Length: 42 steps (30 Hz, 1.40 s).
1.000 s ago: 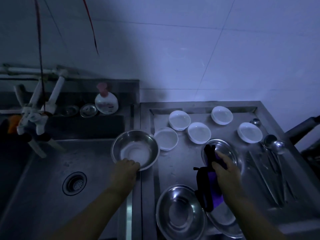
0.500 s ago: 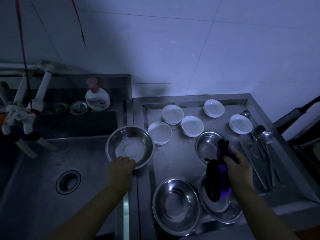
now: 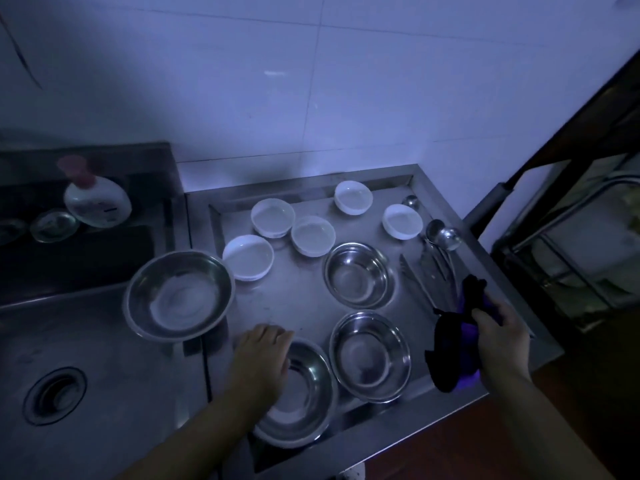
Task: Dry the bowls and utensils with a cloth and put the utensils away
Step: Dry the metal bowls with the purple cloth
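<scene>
Head view, dim and blue-tinted. The cloth (image 3: 457, 336) is dark, nearly black with a purple patch, bunched and hanging in folds from the right hand (image 3: 502, 337), whose fingers are wrapped round its upper part; it hangs over the tray's (image 3: 304, 299) right front corner, above the tray's raised rim. The left hand (image 3: 261, 355) lies palm down with fingers together on the far rim of the nearest steel bowl (image 3: 298, 396); whether it grips the rim I cannot tell.

Three more steel bowls show: one (image 3: 370, 355) just right of the near one, almost touching it; one (image 3: 358, 275) behind that; and a wide one (image 3: 178, 294) perched on the ledge between sink (image 3: 86, 375) and tray, overhanging the sink. All are shiny, upright and open. Five small white bowls sit upright at the back: (image 3: 247, 257), (image 3: 273, 217), (image 3: 312, 235), (image 3: 353, 197), (image 3: 402, 221); the first touches the wide steel bowl's rim.

The utensils (image 3: 436, 261), ladles and long handles, lie along the tray's right edge, just behind the cloth.

Bare tray floor lies in the middle, between the wide bowl and the two right steel bowls. The tray has a raised rim all round. A soap bottle (image 3: 97, 202) stands on the shelf behind the sink.
</scene>
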### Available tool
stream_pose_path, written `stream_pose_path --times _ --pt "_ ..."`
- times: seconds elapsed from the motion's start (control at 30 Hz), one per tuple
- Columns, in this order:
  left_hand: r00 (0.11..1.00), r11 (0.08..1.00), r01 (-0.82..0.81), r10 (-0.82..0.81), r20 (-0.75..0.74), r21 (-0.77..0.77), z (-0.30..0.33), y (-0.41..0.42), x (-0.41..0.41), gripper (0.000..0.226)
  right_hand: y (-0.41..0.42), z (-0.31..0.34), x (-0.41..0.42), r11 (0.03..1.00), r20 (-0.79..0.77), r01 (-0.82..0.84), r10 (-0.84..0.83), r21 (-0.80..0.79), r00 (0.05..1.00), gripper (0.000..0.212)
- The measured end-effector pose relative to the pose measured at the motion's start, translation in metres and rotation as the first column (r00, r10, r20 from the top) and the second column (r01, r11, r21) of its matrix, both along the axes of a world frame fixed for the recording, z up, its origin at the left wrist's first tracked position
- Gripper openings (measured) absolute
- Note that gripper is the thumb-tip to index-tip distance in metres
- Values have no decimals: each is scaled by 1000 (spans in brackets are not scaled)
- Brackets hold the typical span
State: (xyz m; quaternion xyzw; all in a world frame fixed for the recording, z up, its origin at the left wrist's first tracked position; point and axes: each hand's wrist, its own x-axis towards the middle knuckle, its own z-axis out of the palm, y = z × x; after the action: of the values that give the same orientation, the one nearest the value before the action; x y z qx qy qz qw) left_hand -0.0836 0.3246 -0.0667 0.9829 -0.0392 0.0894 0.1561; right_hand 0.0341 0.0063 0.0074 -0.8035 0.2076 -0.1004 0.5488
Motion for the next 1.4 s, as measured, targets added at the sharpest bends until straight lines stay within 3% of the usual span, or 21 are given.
stream_pose_path --times 0.1,0.2,0.3,0.47,0.6,0.73,0.83,0.97,1.13,1.27,1.4 --pt "987 998 51 -44 -153 44 -1 -33 12 41 -23 -7 -2 1000 -19 5 -5 1 1000 31" --pt "978 997 26 -11 -208 69 -7 -60 24 29 -40 -14 2 999 -69 13 -10 40 998 31" --pt "928 992 -84 113 -356 98 -16 -84 43 34 -56 -24 10 997 -112 -25 34 79 993 33" --pt "844 960 -178 262 -468 215 -28 -114 68 45 -76 -40 29 986 -148 -84 106 144 983 33" --pt "891 965 -246 264 -369 95 -17 -131 79 29 -91 -45 46 975 -169 -176 197 135 966 34" --pt "822 884 -458 380 -423 -95 -9 -145 86 19 -98 -41 62 956 -177 -260 282 134 943 32" --pt "857 879 -450 377 -352 -155 0 -149 87 22 -98 -29 68 939 -125 -306 326 156 937 34" --pt "860 825 -505 455 -232 -253 32 -150 87 41 -97 -9 72 904 -59 -386 402 182 914 36" --pt "837 761 -517 546 -42 -393 86 -148 91 44 -83 20 75 845 26 -527 527 94 849 37" --pt "787 760 -428 580 211 -489 133 -145 88 38 -63 44 67 841 214 -541 528 1 822 36" --pt "729 744 -376 605 319 -552 175 -138 89 38 -37 70 52 832 400 -555 510 -4 761 37"
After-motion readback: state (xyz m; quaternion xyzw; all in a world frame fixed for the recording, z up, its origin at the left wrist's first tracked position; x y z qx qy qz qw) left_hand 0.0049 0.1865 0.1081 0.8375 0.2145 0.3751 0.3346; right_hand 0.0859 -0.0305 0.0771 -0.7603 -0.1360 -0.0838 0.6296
